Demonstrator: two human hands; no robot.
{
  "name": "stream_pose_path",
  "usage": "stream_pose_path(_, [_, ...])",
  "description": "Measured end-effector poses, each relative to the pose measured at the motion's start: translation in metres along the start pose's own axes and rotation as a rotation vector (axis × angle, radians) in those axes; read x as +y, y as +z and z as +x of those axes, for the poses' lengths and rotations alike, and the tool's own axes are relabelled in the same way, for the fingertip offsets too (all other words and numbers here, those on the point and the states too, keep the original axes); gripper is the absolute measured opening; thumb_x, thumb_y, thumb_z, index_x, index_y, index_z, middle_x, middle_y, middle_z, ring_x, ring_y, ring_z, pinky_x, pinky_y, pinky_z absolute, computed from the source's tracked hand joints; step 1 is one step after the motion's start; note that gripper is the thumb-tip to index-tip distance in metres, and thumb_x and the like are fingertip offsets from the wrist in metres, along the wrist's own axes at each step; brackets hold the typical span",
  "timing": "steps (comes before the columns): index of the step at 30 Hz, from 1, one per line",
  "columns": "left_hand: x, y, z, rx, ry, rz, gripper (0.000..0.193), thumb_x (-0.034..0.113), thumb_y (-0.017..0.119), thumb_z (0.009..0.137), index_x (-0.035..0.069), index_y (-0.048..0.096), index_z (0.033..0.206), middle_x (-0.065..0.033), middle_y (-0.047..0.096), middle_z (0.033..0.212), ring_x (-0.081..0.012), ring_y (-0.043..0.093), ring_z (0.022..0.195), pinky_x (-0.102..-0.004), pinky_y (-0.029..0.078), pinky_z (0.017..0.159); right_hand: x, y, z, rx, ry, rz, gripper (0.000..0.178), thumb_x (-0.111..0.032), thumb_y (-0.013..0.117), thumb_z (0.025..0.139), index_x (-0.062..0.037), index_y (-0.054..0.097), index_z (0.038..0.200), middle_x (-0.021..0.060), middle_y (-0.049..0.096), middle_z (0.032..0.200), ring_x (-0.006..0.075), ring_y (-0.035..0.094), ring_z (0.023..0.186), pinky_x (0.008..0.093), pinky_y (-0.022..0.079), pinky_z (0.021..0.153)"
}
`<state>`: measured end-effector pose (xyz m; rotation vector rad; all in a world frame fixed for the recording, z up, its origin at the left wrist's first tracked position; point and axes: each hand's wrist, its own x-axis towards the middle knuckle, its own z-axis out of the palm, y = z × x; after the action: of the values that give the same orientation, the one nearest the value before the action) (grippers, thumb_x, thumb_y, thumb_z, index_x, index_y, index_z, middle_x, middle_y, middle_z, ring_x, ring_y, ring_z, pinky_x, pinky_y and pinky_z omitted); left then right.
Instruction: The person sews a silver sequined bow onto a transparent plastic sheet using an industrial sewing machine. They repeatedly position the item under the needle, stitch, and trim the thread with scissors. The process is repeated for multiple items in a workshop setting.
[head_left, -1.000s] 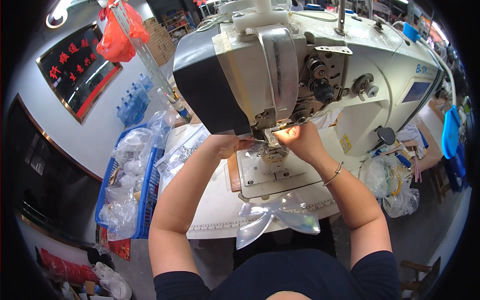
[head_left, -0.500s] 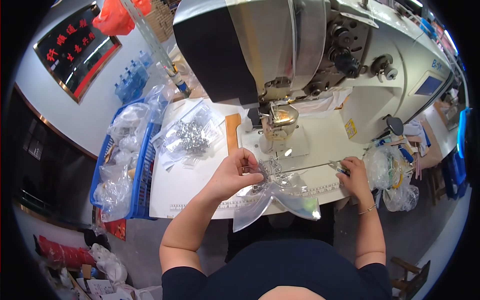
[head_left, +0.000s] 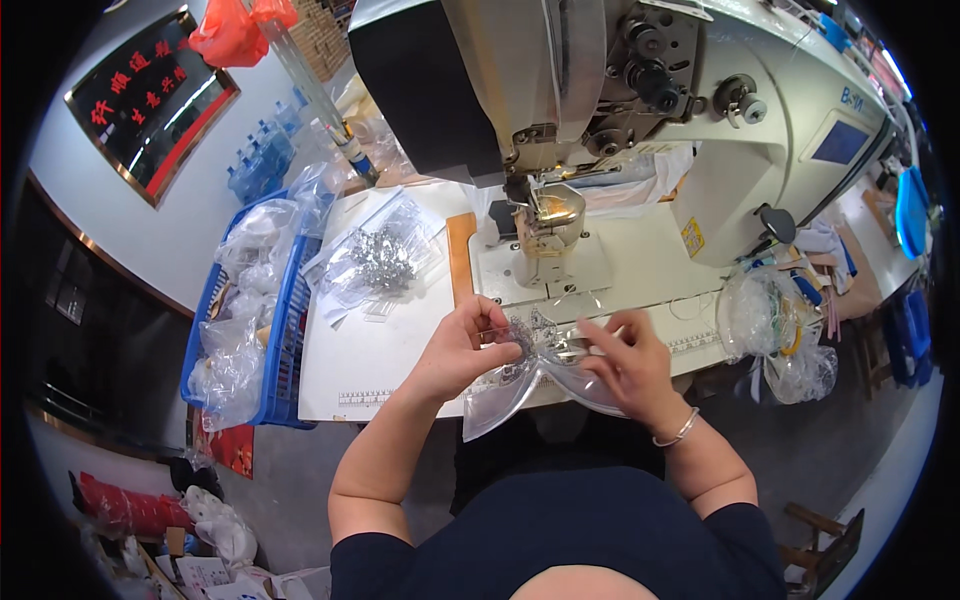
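Note:
My left hand [head_left: 458, 352] pinches a clear plastic piece [head_left: 497, 408] with silver beaded trim [head_left: 520, 343] at the table's front edge. The piece spreads into two curved lobes that hang over the edge. My right hand [head_left: 640, 372], smeared a little by motion, is closed around small metal thread snips [head_left: 570, 346]. Their tips are at the right side of the trim; whether the blades touch a thread does not show. Just behind both hands stands the needle head [head_left: 552, 222] of a large white sewing machine [head_left: 745, 175].
A blue basket [head_left: 285, 375] full of clear bags stands at the table's left. On the tabletop lie plastic sheets with a heap of silver pieces [head_left: 380, 262] and an orange-brown strip [head_left: 461, 258]. Plastic bags [head_left: 755, 315] crowd the right end. A printed ruler [head_left: 365, 398] follows the front edge.
My right hand has swung left with the snips, from the right part of the table to the silver trim. My left hand keeps its pinch in nearly the same place.

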<state>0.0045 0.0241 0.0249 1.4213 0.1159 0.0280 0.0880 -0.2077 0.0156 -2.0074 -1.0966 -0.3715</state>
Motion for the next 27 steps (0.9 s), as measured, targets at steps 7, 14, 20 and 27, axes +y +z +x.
stream_pose_path(7, [-0.001,-0.002,-0.005,-0.010,-0.030,-0.125,0.030,-0.003,0.069,0.073,0.003,0.047,0.094,-0.0046,0.053,0.088,-0.0106,0.054,0.081,-0.0242,0.050,0.072,-0.001,0.025,0.006,0.158,-0.155,0.045,0.032,-0.022,0.079,0.065,-0.0100,0.066,0.092,0.0032,0.056,0.073,0.0165,0.056,0.058,0.0269,0.045,0.048])
stream_pose_path(14, [-0.006,-0.001,-0.004,-0.017,-0.011,-0.092,0.033,-0.004,0.068,0.073,0.003,0.047,0.097,-0.0048,0.053,0.089,-0.0101,0.055,0.080,-0.0249,0.050,0.071,0.001,0.028,0.009,0.183,-0.148,0.136,0.023,-0.015,0.078,0.067,-0.0084,0.065,0.085,0.0040,0.055,0.069,0.0173,0.056,0.058,0.0264,0.045,0.050])
stream_pose_path(20, [0.009,0.020,-0.016,0.215,1.079,1.053,0.031,-0.008,0.068,0.061,0.006,0.067,0.089,-0.0047,0.058,0.089,-0.0226,0.061,0.088,-0.0318,0.053,0.068,0.012,-0.013,0.005,0.481,-0.048,0.428,0.016,-0.010,0.063,0.084,0.0027,0.059,0.093,0.0106,0.052,0.085,0.0167,0.055,0.071,0.0250,0.046,0.064])
stream_pose_path(27, [0.022,0.015,-0.035,0.055,1.479,1.494,0.023,0.003,0.067,0.066,0.014,0.069,0.086,0.0010,0.056,0.092,-0.0192,0.059,0.096,-0.0293,0.049,0.072,-0.021,-0.039,0.000,0.299,-0.259,0.168,0.030,-0.018,0.079,0.067,-0.0042,0.067,0.091,0.0062,0.057,0.076,0.0173,0.056,0.060,0.0269,0.046,0.049])
